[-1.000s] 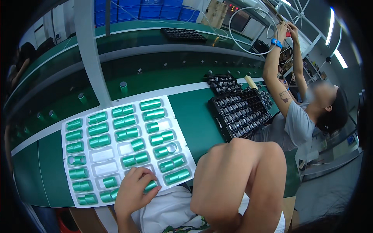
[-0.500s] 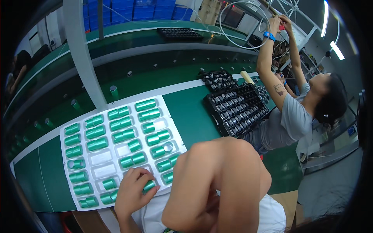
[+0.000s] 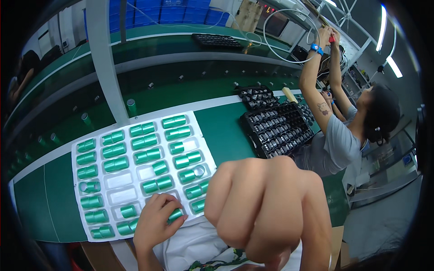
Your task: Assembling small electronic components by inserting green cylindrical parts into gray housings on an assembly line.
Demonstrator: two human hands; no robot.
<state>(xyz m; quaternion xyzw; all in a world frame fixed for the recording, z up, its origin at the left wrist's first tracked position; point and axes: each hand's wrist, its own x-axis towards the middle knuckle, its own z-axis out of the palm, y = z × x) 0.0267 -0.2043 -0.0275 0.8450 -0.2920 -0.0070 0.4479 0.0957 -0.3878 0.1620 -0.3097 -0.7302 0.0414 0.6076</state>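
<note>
A white moulded tray [image 3: 120, 195] lies on the green bench, its pockets holding shiny green cylinders [image 3: 156, 184], mostly in end-to-end pairs. Several pockets hold a single cylinder or are bare. At the tray's near edge my left hand [image 3: 158, 220] curls its fingers around a green cylinder [image 3: 175, 215] in a pocket. Close to the camera, my right hand [image 3: 266, 205] is raised in a closed fist, knuckles forward. Whatever it may hold is hidden behind the folded fingers. That fist covers part of the bench right of the tray.
A black crate [image 3: 275, 128] of small metal parts stands at the right, a smaller black tray [image 3: 257, 97] behind it. A co-worker in a grey shirt [image 3: 332, 151] reaches upward there. Small cylinders [image 3: 131, 106] stand along the dark green belt beyond a white post [image 3: 106, 67].
My right fist has turned and shifted slightly right, its knuckles now facing forward. My left hand stays on the same cylinder. The co-worker's raised hands have shifted a little.
</note>
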